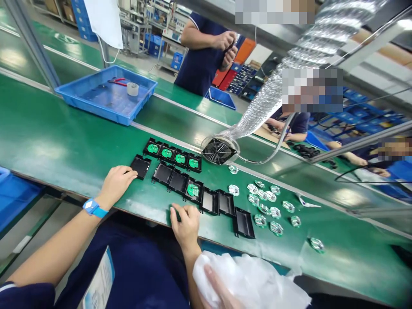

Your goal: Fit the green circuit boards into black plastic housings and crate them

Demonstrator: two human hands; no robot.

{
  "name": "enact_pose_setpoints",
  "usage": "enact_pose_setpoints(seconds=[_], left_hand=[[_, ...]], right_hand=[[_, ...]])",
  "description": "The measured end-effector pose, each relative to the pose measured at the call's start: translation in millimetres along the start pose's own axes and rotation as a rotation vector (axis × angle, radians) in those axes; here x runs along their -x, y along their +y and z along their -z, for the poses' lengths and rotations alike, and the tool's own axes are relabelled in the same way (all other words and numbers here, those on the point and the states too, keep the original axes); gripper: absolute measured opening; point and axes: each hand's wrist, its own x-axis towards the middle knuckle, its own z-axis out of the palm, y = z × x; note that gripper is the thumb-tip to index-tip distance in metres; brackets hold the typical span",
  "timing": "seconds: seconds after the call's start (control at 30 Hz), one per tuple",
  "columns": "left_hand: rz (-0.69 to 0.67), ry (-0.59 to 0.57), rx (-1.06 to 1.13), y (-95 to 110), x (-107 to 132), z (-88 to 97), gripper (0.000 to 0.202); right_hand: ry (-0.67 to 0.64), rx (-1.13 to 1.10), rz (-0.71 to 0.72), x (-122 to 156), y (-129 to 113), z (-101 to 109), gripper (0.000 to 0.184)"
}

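Note:
My left hand has its fingertips on the left edge of a black plastic case, holding it at the left end of the cases. My right hand is near the bench's front edge, fingers loosely curved and apart, nothing seen in it. It lies just below a case with a green circuit board inside. Behind stands a row of cases with green boards. More black cases, such as this one, continue to the right, with no boards seen in them.
Several loose round circuit boards lie to the right. A fan on a silver duct hangs over the bench. A blue tray holds pliers and tape. Another person's hand touches a white plastic bag; co-workers stand opposite.

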Motion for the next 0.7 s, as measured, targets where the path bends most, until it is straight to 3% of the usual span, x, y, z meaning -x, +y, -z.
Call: enact_pose_setpoints(seconds=[0.27, 0.43, 0.57, 0.63, 0.7], left_hand=[[-0.038, 0.054, -0.044, -9.3, 12.8, 8.8, 0.035], [-0.066, 0.117, -0.055, -14.7, 3.2, 8.4, 0.033], [-0.085, 0.152, -0.085, 9.9, -4.8, 17.8, 0.034], [-0.121, 0.150, -0.018, 37.7, -7.5, 21.1, 0.030], [-0.196, 0.067, 0.219, 76.5, -8.0, 24.6, 0.032]], right_hand=[[0.028, 0.024, -0.037, -3.1, -7.2, 0.1, 0.019], [-0.052, -0.097, -0.202, -1.9, -13.8, 5.4, 0.015], [-0.107, -0.274, -0.404, 35.3, -19.2, 56.4, 0.017], [-0.145, -0.556, -0.606, 54.7, -20.9, 93.3, 0.019], [-0.109, -0.667, -0.728, 64.5, -24.1, 122.9, 0.019]])
